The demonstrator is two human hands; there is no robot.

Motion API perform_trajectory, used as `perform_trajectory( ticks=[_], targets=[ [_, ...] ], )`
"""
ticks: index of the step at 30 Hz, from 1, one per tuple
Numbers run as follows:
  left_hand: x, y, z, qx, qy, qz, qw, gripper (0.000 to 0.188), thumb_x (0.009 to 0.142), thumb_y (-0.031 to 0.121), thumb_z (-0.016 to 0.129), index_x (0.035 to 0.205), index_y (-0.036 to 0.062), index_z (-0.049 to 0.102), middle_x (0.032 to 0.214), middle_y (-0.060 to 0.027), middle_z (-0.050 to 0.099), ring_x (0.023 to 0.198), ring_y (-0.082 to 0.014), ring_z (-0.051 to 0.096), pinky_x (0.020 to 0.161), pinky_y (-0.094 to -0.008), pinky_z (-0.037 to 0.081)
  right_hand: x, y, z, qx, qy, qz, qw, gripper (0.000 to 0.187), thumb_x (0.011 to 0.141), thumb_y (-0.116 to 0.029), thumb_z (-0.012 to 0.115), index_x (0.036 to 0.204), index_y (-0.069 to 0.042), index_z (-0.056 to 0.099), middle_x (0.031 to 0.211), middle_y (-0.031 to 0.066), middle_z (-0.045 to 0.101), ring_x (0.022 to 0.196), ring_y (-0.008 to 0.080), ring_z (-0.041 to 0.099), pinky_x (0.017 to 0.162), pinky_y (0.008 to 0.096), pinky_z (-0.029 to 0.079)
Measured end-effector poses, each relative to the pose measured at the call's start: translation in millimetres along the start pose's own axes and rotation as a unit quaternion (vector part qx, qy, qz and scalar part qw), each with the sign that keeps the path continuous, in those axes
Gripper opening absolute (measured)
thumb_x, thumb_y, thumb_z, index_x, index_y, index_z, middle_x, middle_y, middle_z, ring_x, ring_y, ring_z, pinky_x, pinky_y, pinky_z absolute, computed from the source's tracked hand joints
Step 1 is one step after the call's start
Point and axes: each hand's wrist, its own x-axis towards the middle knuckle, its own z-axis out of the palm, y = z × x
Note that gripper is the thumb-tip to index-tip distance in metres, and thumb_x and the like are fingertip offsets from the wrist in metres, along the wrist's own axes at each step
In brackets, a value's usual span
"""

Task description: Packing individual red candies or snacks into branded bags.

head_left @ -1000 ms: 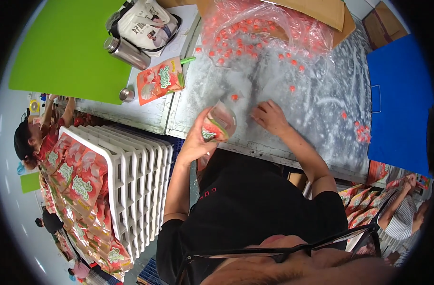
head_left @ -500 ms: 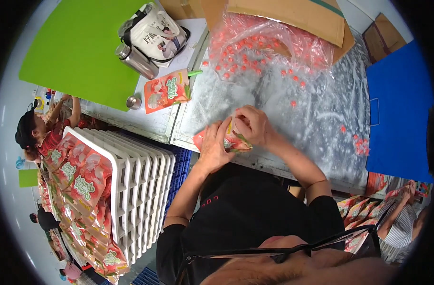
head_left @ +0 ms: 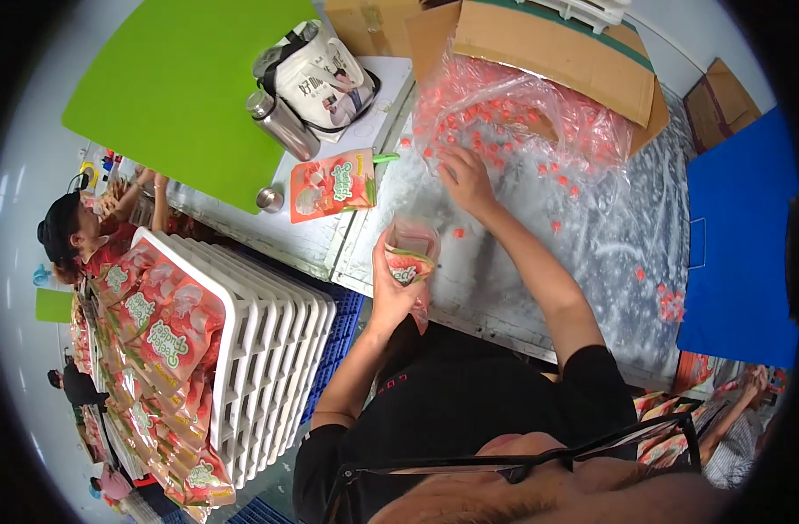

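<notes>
My left hand is wrapped around a red printed pouch near the table's front edge. The pouch is upright and its mouth gapes at the top; what lies inside I cannot make out. My right hand is over the table at the near side of a cardboard box, its fingers partly spread and bent down among small red wrapped pieces. No piece shows between those fingers. More pieces spill from a clear plastic bag that hangs out of the cardboard box.
A flat red pouch, steel flask, metal cap and white bag stand left. Stacked white crates hold filled pouches. A green board and blue panel flank the table; a co-worker is far left.
My right hand has left the pouch and moved forward to the red pieces. The pouch, lying tilted under both hands before, is now upright and open in my left hand.
</notes>
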Motion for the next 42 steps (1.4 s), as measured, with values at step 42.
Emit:
perform_trajectory(
  ticks=[42],
  targets=[
    [-12.2,3.2,-21.7,-0.041,-0.032,-0.059,0.997,0.084,0.071,-0.009,0.073,0.144,-0.0022,0.031,0.117,-0.0119,0.052,0.104,-0.0181,0.059,0.092,-0.0317,0.049,-132.0,-1.7,-73.1,-0.040,-0.141,0.023,0.989,0.049,0.096,-0.035,0.057,0.142,-0.018,0.053,0.149,0.0114,0.047,0.141,0.0317,0.037,0.118,0.0501,0.021]
  ],
)
